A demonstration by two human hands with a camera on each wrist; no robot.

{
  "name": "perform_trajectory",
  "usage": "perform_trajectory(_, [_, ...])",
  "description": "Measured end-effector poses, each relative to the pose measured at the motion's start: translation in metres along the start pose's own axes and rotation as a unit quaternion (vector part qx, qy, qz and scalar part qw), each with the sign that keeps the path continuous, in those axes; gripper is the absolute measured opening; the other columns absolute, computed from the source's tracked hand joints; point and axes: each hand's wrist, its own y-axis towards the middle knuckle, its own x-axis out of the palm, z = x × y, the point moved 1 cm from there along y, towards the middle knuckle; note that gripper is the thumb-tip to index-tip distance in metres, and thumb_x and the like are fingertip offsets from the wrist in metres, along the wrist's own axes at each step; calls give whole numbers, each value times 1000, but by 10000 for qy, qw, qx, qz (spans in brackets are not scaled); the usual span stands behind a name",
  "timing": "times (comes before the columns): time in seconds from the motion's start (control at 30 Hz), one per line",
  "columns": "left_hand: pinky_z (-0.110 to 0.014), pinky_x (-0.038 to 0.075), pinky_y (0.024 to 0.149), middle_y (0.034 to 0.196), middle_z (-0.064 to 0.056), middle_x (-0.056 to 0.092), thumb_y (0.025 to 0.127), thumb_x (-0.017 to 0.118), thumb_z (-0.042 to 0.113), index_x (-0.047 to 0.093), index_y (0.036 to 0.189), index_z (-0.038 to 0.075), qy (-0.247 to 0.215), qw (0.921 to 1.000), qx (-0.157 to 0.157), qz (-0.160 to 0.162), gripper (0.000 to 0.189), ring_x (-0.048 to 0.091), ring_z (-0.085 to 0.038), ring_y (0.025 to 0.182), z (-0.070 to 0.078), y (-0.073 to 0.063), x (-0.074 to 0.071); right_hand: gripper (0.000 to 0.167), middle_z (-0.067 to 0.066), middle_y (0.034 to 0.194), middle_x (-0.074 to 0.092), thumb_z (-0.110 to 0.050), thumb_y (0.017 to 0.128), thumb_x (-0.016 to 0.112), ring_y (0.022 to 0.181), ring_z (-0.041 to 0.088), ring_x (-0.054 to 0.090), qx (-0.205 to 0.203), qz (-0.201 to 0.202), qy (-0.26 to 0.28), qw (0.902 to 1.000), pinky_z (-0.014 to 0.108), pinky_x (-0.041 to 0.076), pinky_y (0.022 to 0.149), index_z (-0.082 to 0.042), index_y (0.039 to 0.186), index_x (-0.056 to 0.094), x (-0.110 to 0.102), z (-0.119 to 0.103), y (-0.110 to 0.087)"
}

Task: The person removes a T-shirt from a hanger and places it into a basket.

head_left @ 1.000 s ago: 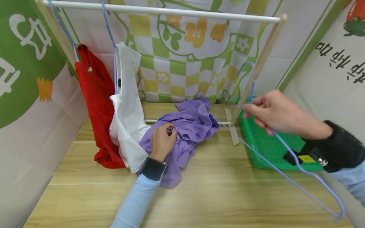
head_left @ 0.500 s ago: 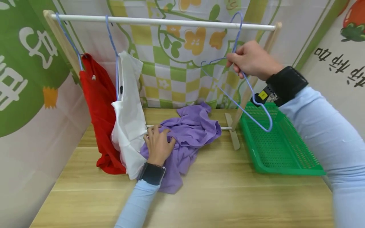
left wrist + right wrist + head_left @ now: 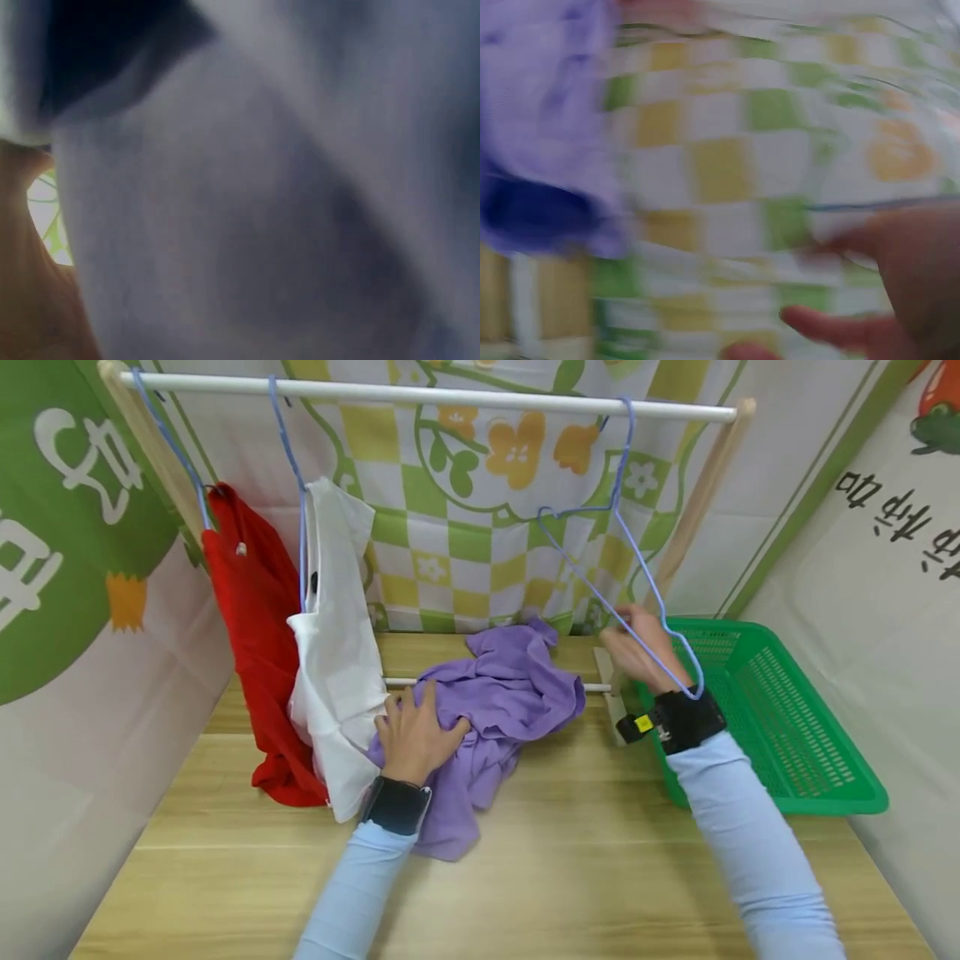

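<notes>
A crumpled purple garment [image 3: 495, 693] lies on the wooden table under the rack. My left hand [image 3: 417, 739] rests on its left end with fingers spread, beside the hanging white garment [image 3: 337, 668]. From the right part of the rod hangs a bare blue hanger [image 3: 637, 552]. Behind its lower part is my right hand [image 3: 637, 647], blurred and holding nothing. In the right wrist view the fingers [image 3: 825, 326] are apart, and the purple garment [image 3: 547, 97] appears at the left. Pale, blurred cloth [image 3: 225, 210] fills most of the left wrist view.
The rack's white rod [image 3: 450, 396] runs across the top, with a wooden post [image 3: 705, 497] at the right. A red garment [image 3: 255, 643] hangs at the far left. A green basket [image 3: 795, 727] stands at the right, and a checked curtain [image 3: 480, 543] hangs behind.
My right hand brought the blue hanger up from the right, hooked it on the rod and let go, then dropped lower. My left hand loosened from pinching the purple garment and spread its fingers.
</notes>
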Motion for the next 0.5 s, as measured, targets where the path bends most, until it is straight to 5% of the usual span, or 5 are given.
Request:
perform_trajectory(0.1, [-65, 42, 103, 147, -29, 56, 90, 66, 56, 45, 156, 11, 138, 9998, 94, -112, 83, 46, -50, 134, 3, -1, 3, 110, 37, 158, 39, -39, 87, 82, 145, 51, 44, -425, -1247, -1048, 9857, 61, 42, 117, -8, 169, 16, 52, 10, -8])
perform_trajectory(0.2, [-62, 51, 97, 136, -29, 63, 91, 68, 43, 52, 147, 4, 164, 9992, 343, -112, 70, 55, -49, 126, 7, -2, 6, 145, 33, 173, -6, -52, 69, 96, 161, 55, 0, -628, -2261, -1200, 9646, 75, 17, 124, -32, 170, -6, 104, 9, -18])
perform_trajectory(0.3, [-60, 56, 91, 125, -26, 69, 91, 68, 28, 61, 137, -1, 151, 9976, 675, 8, 54, 61, -47, 119, 14, -4, 10, 147, 31, 172, -21, -61, 65, 95, 161, 55, -4, -495, -2927, -1323, 9457, 78, 21, 121, -47, 167, -11, 143, 7, -30])
perform_trajectory(0.37, [-58, 58, 90, 120, -23, 71, 91, 67, 20, 66, 131, -2, 146, 9954, 940, 125, 46, 63, -44, 115, 20, -7, 11, 142, 33, 171, -19, -62, 64, 95, 160, 59, -2, -492, -2972, -1526, 9413, 82, 27, 115, -50, 167, -3, 160, 6, -34])
perform_trajectory(0.5, [-53, 59, 89, 118, -17, 70, 91, 64, 14, 72, 125, 0, 29, 9884, 1492, 299, 38, 61, -38, 112, 39, -17, 6, 120, 37, 168, 17, -53, 68, 93, 153, 60, 25, -997, -2487, -1611, 9499, 75, 44, 107, -38, 166, 26, 170, 10, -36])
